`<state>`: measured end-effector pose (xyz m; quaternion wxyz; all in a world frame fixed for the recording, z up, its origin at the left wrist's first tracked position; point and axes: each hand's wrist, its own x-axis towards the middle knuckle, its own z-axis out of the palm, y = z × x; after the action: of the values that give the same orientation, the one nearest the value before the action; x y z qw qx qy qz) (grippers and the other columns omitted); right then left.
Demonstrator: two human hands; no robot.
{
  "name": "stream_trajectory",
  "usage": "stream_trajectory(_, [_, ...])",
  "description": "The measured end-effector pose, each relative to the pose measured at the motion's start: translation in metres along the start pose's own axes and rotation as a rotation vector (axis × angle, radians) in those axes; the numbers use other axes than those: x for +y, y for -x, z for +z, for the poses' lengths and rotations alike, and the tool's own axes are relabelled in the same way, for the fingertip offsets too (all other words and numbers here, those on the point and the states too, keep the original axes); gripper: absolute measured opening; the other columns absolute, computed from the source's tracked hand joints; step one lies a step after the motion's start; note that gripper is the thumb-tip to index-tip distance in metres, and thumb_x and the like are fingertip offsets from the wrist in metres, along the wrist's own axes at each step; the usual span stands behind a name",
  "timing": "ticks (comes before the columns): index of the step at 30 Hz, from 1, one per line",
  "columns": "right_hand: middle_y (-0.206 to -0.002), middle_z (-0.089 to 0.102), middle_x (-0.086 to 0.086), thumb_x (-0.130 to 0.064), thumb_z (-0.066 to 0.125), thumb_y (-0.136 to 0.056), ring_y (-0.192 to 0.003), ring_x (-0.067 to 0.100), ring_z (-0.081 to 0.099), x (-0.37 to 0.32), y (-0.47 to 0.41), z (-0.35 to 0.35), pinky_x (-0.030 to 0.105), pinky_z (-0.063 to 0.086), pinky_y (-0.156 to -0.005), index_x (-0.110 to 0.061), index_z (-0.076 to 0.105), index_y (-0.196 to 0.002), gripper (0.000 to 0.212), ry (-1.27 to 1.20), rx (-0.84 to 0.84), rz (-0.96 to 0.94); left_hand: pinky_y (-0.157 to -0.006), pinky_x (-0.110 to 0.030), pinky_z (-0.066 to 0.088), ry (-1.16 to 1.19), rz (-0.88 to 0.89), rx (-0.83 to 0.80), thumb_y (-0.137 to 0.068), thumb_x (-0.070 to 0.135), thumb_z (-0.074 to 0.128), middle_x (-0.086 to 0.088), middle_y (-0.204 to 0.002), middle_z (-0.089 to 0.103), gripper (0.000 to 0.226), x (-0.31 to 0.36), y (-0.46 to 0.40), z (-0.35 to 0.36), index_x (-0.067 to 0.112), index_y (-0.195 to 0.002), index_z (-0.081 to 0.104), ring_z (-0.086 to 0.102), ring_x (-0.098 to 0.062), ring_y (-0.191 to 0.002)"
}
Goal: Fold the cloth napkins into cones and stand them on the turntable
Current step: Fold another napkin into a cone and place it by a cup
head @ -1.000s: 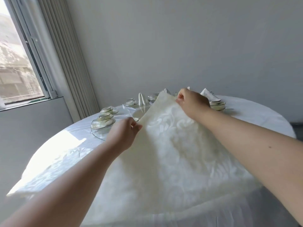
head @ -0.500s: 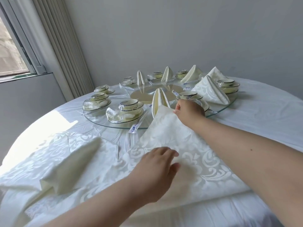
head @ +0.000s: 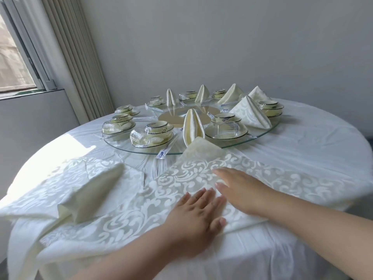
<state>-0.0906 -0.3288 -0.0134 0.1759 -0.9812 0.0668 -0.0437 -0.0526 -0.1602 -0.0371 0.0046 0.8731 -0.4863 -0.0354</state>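
Note:
A cream patterned cloth napkin [head: 201, 170] lies spread on the table in front of me, its far corner reaching the glass turntable [head: 262, 132]. My left hand [head: 195, 217] presses flat on its near part, fingers straight. My right hand [head: 240, 188] lies flat on it just beyond, fingers pointing left. Several folded napkin cones stand on the turntable; the nearest cone [head: 192, 126] is at its front edge. Another folded napkin [head: 94, 190] lies on its side at the left.
Wrapped bowl-and-plate sets [head: 153, 134] ring the turntable, with a wrapped chopstick packet [head: 165, 150] over its front rim. A white tablecloth [head: 302, 142] covers the round table. A window [head: 12, 63] and vertical blinds stand at the left, a plain wall behind.
The napkin was held up by both hands, then laid down on the table. My right hand let go of the far corner and drew back; both hands now lie flat on the cloth.

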Motion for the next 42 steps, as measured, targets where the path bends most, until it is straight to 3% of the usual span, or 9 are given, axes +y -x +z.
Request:
stream_trajectory(4, [-0.160,-0.011,-0.010,-0.050,0.013,-0.101,-0.145,0.005,-0.012,0.021,0.017,0.017,0.031,-0.009,-0.118,-0.030,-0.002,-0.153,0.058,0.224,-0.153,0.039,-0.118,-0.033,-0.006,-0.017,-0.023,0.028,-0.078,0.074,-0.006,0.009,-0.161,-0.007,0.083,-0.001,0.002,0.002,0.036,-0.151,-0.002,-0.009,-0.009,-0.147])
stream_trajectory(10, [-0.159,-0.015,-0.009,-0.049,0.010,-0.101,-0.145,0.005,-0.014,0.020,0.019,0.017,0.032,-0.009,-0.118,-0.029,-0.006,-0.152,0.058,0.272,-0.157,0.045,-0.116,-0.026,-0.008,-0.010,-0.123,0.059,-0.099,0.053,0.013,0.013,-0.160,-0.008,0.055,-0.026,0.040,0.005,0.041,-0.150,-0.004,-0.011,-0.004,-0.145])
stream_trajectory(16, [-0.158,-0.018,-0.012,-0.048,0.009,-0.101,-0.144,0.004,-0.017,0.019,0.019,0.017,0.031,-0.009,-0.118,-0.030,-0.009,-0.152,0.057,0.310,-0.164,0.055,-0.115,-0.020,-0.010,0.030,-0.236,0.059,-0.060,0.077,-0.027,0.024,-0.154,-0.014,0.088,-0.077,0.098,0.004,0.052,-0.142,-0.011,-0.016,0.004,-0.142])
stream_trajectory(19, [-0.157,-0.019,-0.012,-0.048,0.009,-0.101,-0.144,0.003,-0.017,0.017,0.020,0.017,0.032,-0.009,-0.118,-0.030,-0.010,-0.151,0.057,0.316,-0.184,0.061,-0.113,-0.018,-0.011,0.052,-0.285,0.057,-0.050,0.082,-0.033,0.025,-0.154,-0.012,0.095,-0.095,0.118,0.005,0.055,-0.139,-0.011,-0.016,0.007,-0.140])
stream_trajectory(25, [-0.159,-0.016,-0.005,-0.055,0.011,-0.098,-0.145,0.009,-0.018,-0.033,0.022,0.009,0.039,-0.009,-0.119,-0.021,-0.007,-0.153,0.067,0.386,-0.120,0.056,-0.118,-0.025,-0.007,0.036,-0.286,0.050,-0.101,0.050,0.014,0.020,-0.157,-0.008,0.051,-0.094,0.120,0.005,0.044,-0.149,-0.002,-0.012,0.002,-0.143])
stream_trajectory(29, [-0.154,-0.017,-0.019,-0.075,-0.010,-0.067,-0.141,0.000,-0.022,-0.114,0.042,0.030,0.030,-0.012,-0.118,-0.027,-0.009,-0.152,0.098,0.187,-0.107,-0.340,-0.119,-0.026,-0.005,0.026,-0.261,0.046,-0.101,0.049,0.014,0.019,-0.158,-0.006,0.052,-0.097,0.121,0.006,0.041,-0.150,0.001,-0.011,0.002,-0.144])
stream_trajectory(34, [-0.155,-0.025,-0.015,-0.080,-0.018,-0.058,-0.137,-0.002,-0.029,-0.114,0.045,0.059,0.026,-0.016,-0.116,-0.031,-0.015,-0.150,0.104,0.270,-0.251,-0.444,-0.116,-0.017,-0.006,0.129,-0.083,0.040,-0.086,0.069,0.002,0.026,-0.156,0.002,0.066,-0.127,0.145,-0.001,0.046,-0.147,0.009,-0.009,0.013,-0.140])
stream_trajectory(38, [-0.153,-0.028,-0.018,-0.085,-0.030,-0.051,-0.136,-0.004,-0.032,-0.108,0.042,0.063,0.022,-0.022,-0.108,-0.033,-0.020,-0.148,0.111,0.325,-0.260,-0.471,-0.114,-0.013,-0.003,0.152,-0.014,0.047,-0.087,0.067,0.036,0.026,-0.155,0.010,0.068,-0.160,0.169,-0.001,0.043,-0.148,0.017,-0.002,0.013,-0.141])
stream_trajectory(42, [-0.151,-0.030,-0.020,-0.085,-0.026,-0.053,-0.133,-0.007,-0.033,-0.111,0.044,0.061,0.020,-0.021,-0.111,-0.035,-0.020,-0.148,0.107,0.327,-0.265,-0.450,-0.115,-0.014,0.009,0.180,0.022,0.129,-0.085,0.049,0.064,0.024,-0.153,0.023,0.071,-0.177,0.177,0.005,0.041,-0.146,0.028,0.013,0.008,-0.142])
